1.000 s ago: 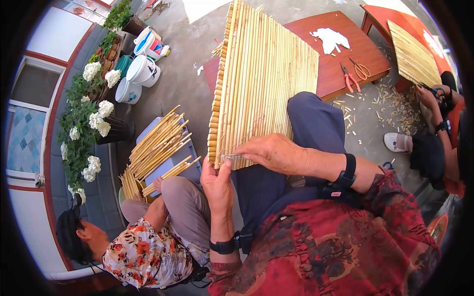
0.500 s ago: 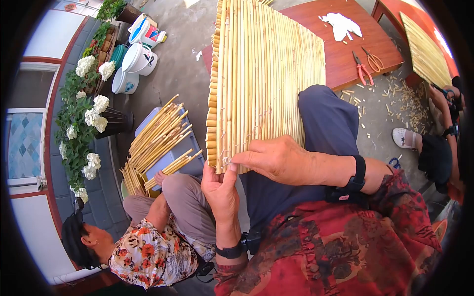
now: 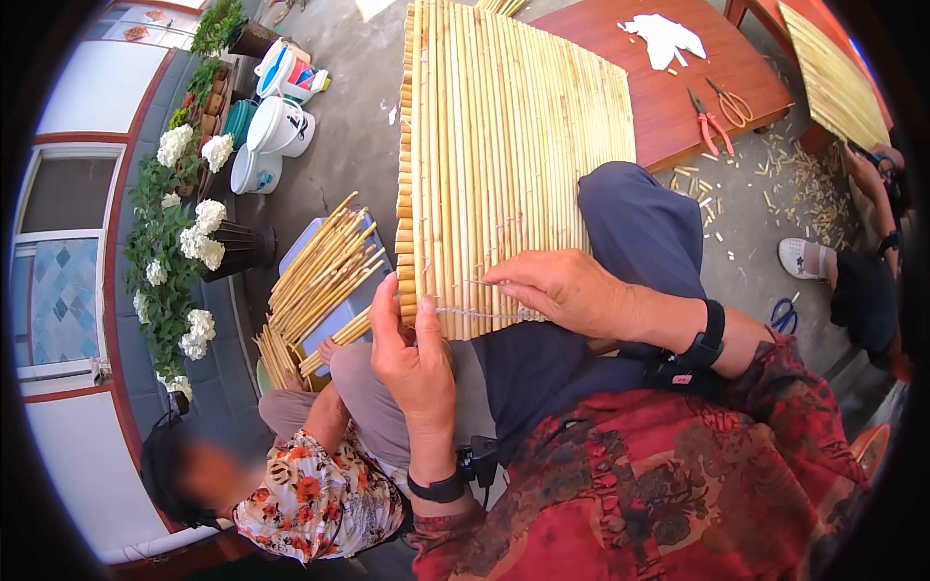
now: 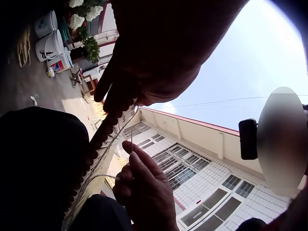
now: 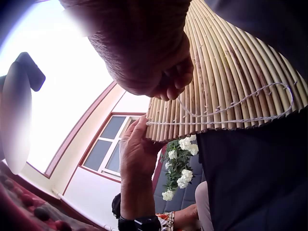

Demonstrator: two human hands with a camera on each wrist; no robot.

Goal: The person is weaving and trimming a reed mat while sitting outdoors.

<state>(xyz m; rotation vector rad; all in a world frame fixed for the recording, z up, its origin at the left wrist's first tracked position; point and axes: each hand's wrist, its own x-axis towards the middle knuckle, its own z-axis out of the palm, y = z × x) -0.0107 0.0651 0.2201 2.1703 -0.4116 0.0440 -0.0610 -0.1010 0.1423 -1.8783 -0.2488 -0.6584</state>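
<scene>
The reed mat (image 3: 504, 155) lies over my lap, reaching far toward the red table (image 3: 668, 107). I judge I'm mid-stitch: my right hand (image 3: 562, 290) pinches the white thread (image 3: 480, 313), my left hand (image 3: 412, 353) presses the mat's near edge with straight fingers. Next needs a steady pull. Only the right wrist view shows the thread's loop (image 5: 269, 103).
</scene>
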